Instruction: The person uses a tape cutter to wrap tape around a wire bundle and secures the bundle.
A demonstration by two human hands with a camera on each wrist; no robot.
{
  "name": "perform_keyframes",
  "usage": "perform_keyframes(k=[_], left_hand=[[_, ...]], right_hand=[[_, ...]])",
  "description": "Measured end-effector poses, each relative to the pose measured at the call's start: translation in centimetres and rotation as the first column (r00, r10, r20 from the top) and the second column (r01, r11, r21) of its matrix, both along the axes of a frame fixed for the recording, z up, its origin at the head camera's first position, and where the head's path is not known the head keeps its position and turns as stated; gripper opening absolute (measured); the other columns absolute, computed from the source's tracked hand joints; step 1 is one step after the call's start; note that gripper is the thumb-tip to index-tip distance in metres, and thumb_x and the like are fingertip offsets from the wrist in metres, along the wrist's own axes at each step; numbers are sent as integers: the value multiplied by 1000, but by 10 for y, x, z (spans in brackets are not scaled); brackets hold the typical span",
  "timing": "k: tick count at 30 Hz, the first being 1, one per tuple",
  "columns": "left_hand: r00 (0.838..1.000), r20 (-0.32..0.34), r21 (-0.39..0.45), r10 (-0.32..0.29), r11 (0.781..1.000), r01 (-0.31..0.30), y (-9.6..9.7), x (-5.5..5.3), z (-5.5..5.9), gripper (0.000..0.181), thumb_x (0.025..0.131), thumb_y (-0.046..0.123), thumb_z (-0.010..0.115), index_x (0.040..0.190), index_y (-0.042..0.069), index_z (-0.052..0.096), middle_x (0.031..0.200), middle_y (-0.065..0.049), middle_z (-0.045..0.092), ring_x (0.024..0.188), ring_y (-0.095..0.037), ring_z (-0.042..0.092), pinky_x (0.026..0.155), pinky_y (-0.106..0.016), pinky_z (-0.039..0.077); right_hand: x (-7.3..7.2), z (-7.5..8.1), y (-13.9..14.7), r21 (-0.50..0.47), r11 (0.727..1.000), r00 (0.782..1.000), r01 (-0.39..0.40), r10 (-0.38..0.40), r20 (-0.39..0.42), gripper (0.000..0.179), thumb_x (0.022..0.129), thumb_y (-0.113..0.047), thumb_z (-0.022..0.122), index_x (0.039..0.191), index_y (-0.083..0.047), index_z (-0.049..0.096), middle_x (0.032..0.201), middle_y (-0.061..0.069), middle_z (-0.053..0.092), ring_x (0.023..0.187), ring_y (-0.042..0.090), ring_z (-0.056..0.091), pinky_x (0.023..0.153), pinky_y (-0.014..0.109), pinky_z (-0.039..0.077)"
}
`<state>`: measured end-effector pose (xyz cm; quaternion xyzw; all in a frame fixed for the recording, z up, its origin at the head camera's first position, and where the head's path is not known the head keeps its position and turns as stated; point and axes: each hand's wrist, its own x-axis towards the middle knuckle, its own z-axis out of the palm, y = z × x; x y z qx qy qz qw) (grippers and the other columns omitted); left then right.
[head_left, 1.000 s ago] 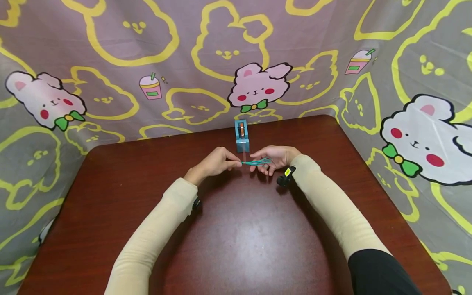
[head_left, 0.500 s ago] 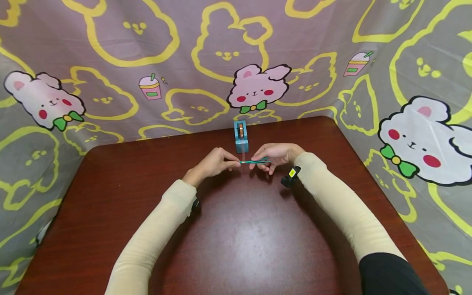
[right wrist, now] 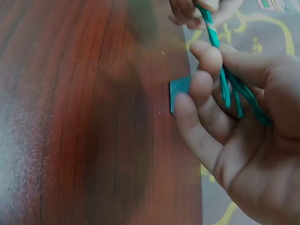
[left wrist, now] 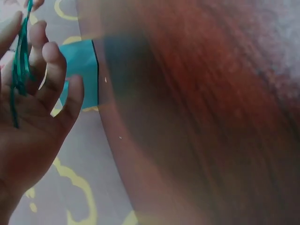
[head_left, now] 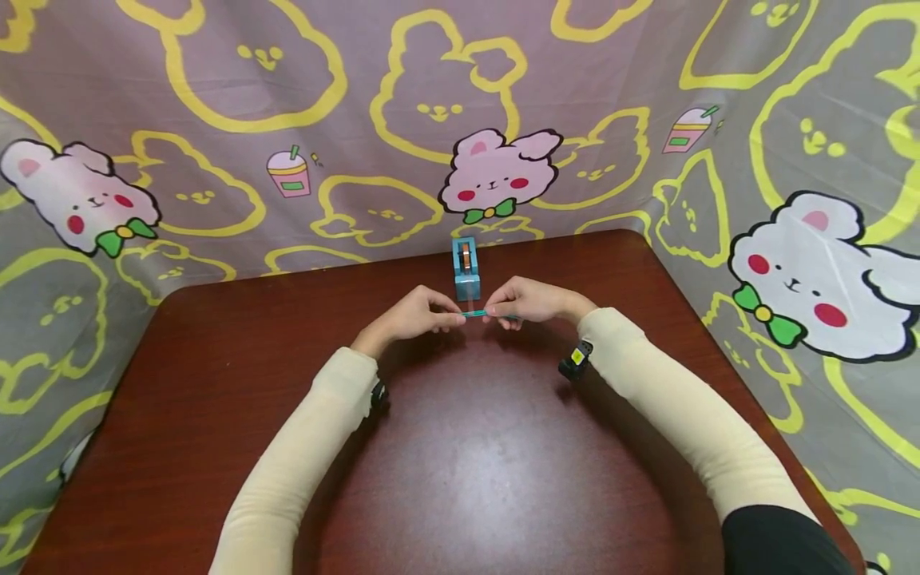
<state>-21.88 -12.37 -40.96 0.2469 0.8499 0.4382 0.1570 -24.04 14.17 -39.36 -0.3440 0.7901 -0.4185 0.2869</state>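
Note:
A bundle of thin green strands [head_left: 475, 314] stretches between both hands, just in front of a blue tape dispenser [head_left: 467, 286]. My left hand [head_left: 418, 313] pinches one end of it between thumb and fingertips. Opposite, my right hand [head_left: 530, 301] pinches the other end. Loose strand ends fan out over each palm, as the left wrist view shows on the strands [left wrist: 21, 61] there. From the dispenser a clear strip of tape [head_left: 471, 299] runs down to the strands. A pale band crosses the green strands [right wrist: 213, 37] between the hands in the right wrist view.
The dark wooden table [head_left: 460, 447] reaches back to a patterned cloth [head_left: 345, 112], which also hangs along both sides. The dispenser stands close to the table's back edge. A black wrist camera [head_left: 575, 361] sits below the right wrist.
My right hand has moved slightly left toward the left hand, its loosely spread fingers now drawn together in a pinch on the strands. The left hand keeps its pinch.

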Motion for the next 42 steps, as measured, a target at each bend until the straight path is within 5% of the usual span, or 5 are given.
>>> perform_keyframes(k=[8,17,22,30,42], left_hand=[[958,276,126,81,985,-120,-9,-10,-5,55,105,49,47,108,2,76,85,-15,70,68,-22,63,65,-39,55],[755,656,166,-14,978,-126,-12,-20,-9,84,104,64,27,127,-10,61,78,-7,63,60,-16,53,56,-27,47],[695,718,192,-43,972,-138,-10,-21,-8,77,106,58,34,126,-11,61,71,-5,57,56,-14,50,54,-26,45],[678,733,210,-63,968,-137,-7,-21,-6,62,107,46,43,122,-11,63,68,-4,54,54,-11,48,54,-24,46],[712,698,209,-80,973,-96,-8,-20,-4,47,107,30,50,124,-13,61,65,-3,52,54,-11,49,54,-24,46]], right_hand=[[11,-1,-1,-1,999,950,32,-31,-311,19,103,-11,59,106,1,73,69,10,62,65,16,55,62,30,47],[19,-16,0,-72,993,876,93,-116,-468,18,100,-9,63,112,0,74,85,15,70,77,27,64,73,36,50],[21,-22,-1,-111,989,843,102,-145,-517,16,98,-6,65,110,-3,75,85,13,69,74,18,60,69,35,50],[21,-23,-1,-107,989,812,102,-144,-565,17,99,-8,65,111,-5,76,84,10,68,73,13,58,69,35,50],[18,-21,-1,-72,993,793,96,-120,-597,19,101,-15,63,113,-8,76,87,7,71,74,12,58,69,34,49]])
